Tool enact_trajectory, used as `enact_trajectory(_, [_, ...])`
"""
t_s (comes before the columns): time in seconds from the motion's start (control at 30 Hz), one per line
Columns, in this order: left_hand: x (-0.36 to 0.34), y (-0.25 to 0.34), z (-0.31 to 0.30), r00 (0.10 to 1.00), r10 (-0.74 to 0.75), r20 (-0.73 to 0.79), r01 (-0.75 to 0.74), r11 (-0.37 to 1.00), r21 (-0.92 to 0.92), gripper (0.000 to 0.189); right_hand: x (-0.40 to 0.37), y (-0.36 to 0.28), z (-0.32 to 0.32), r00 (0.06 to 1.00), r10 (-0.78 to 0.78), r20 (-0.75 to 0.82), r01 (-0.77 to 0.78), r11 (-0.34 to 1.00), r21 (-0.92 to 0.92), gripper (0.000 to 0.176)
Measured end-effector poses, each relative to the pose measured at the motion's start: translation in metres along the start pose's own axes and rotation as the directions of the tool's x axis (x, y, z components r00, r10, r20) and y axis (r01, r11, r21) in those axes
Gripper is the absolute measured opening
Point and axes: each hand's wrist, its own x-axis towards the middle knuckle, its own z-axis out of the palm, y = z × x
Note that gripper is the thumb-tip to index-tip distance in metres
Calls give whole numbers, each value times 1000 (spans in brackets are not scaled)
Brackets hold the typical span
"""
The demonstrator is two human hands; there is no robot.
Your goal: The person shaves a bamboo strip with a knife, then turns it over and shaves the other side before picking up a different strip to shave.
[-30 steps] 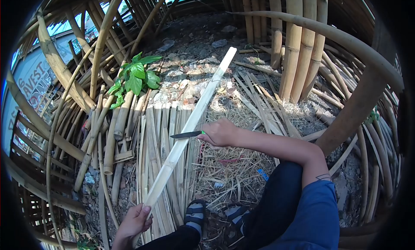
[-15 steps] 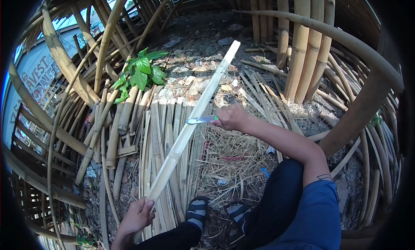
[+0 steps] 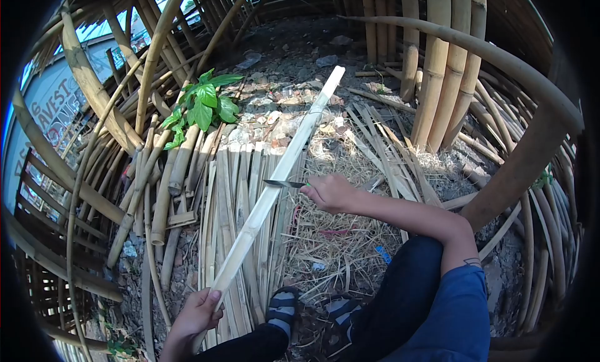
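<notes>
A long, pale split-bamboo strip (image 3: pixel 251 227) slants across the view from lower left to upper middle. My left hand (image 3: pixel 200 309) is closed around its near end, thumb on top. In my right hand (image 3: pixel 330 193) is a knife (image 3: pixel 284 184) with a bit of green at the handle, the fingers wrapped round it. The dark-looking blade lies across the strip about midway along. Much of the handle is hidden by my fist. Below the strip, several split-bamboo slats (image 3: pixel 234 174) lie side by side on the ground.
Straw-like shavings (image 3: pixel 340 237) cover the ground between the slats and my right leg. Upright bamboo poles (image 3: pixel 431 80) stand at right, near a thick leaning pole (image 3: pixel 519 168). A leafy green plant (image 3: pixel 203 105) grows at left beside stacked bamboo poles (image 3: pixel 181 162).
My right hand and the knife have moved down along the strip, toward me. The blade has turned from bright to dark. The strip's far end sits slightly lower; my left hand keeps its hold.
</notes>
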Motion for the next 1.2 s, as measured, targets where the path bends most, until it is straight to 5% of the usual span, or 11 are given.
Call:
enact_trajectory(0.07, [0, 5, 3, 1000, -21, -11, 21, 999, 41, 38, -3, -21, 12, 968, -251, 0, 251, 968, -4, 48])
enact_trajectory(0.5, [-6, 3, 1, 997, 61, -52, -54, 989, 137, 34, 29, 28, 16, 915, -397, -69, 363, 886, -288, 52])
enact_trajectory(0.7, [-15, -6, -17, 1000, 5, -14, -5, 999, 43, 34, 27, 89, -18, 989, 76, -124, -115, 928, -353, 56])
enact_trajectory(0.77, [-11, -10, -16, 999, -13, -41, 18, 993, 115, 36, 12, 70, 0, 966, 221, -133, -236, 966, -105, 60])
enact_trajectory(0.83, [-7, -14, -18, 999, -23, -28, 25, 997, 70, 37, 11, 57, -7, 939, 343, -16, -344, 936, -72, 61])
enact_trajectory(0.97, [-5, -12, -13, 1000, -5, 9, 5, 1000, 23, 38, 15, 30, 0, 981, 193, -5, -192, 981, 37, 56])
enact_trajectory(1.03, [-6, -10, -12, 1000, -2, -2, 2, 999, 43, 38, 16, 13, 2, 997, -59, -47, 59, 998, -4, 54])
enact_trajectory(1.2, [-13, -10, -10, 999, -33, 9, 32, 998, 55, 37, 27, 72, 5, 944, -255, -210, 210, 954, -215, 50])
